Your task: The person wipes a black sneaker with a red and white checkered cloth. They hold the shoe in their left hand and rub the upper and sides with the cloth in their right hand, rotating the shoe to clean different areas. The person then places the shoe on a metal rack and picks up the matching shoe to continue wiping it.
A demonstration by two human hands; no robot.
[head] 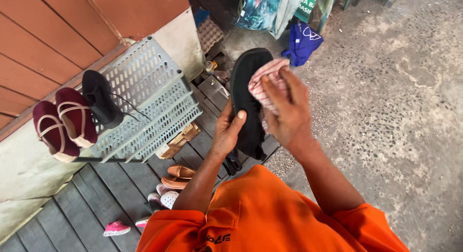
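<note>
My left hand (226, 131) grips a black shoe (247, 88) by its side, sole turned up toward me. My right hand (285, 110) presses a pink and white striped cloth (264, 81) against the sole near the toe end. The shoe's lace hangs below my left hand. My orange sleeves fill the bottom of the view.
A grey slatted plastic shoe rack (149, 98) stands at the left, carrying a pair of maroon strapped shoes (62, 122) and a second black shoe (100, 98). Tan slippers (177, 176) and small pink shoes (116, 228) lie on the dark plank floor. A blue bag (303, 42) sits on the concrete.
</note>
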